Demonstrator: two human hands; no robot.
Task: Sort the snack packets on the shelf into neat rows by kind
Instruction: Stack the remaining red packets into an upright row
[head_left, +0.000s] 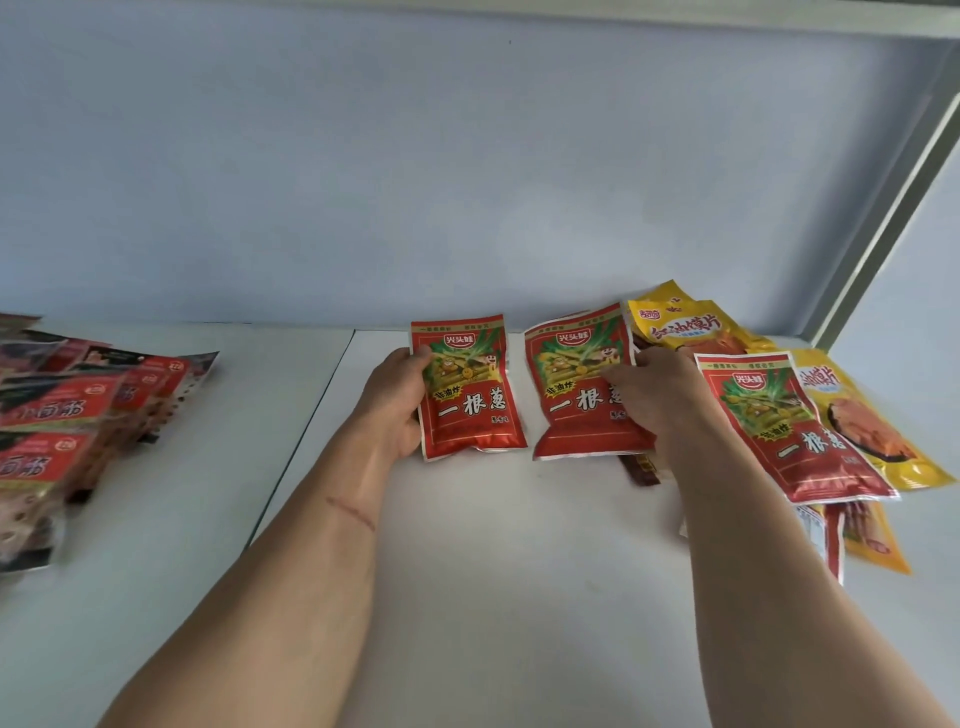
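Two red snack packets lie side by side on the white shelf (493, 545). My left hand (395, 400) grips the left edge of the left red packet (470, 395). My right hand (654, 389) holds the right edge of the second red packet (576, 389), thumb on its front. A third red packet (779, 426) lies tilted to the right on a loose pile of yellow packets (691, 327). More yellow and red packets poke out from under my right forearm at the lower right.
A stack of dark red packets of another kind (67, 415) lies overlapped at the far left on the neighbouring shelf board. A seam (311, 415) divides the two boards. The pale back wall (467, 182) and a grey upright post (893, 208) close the shelf.
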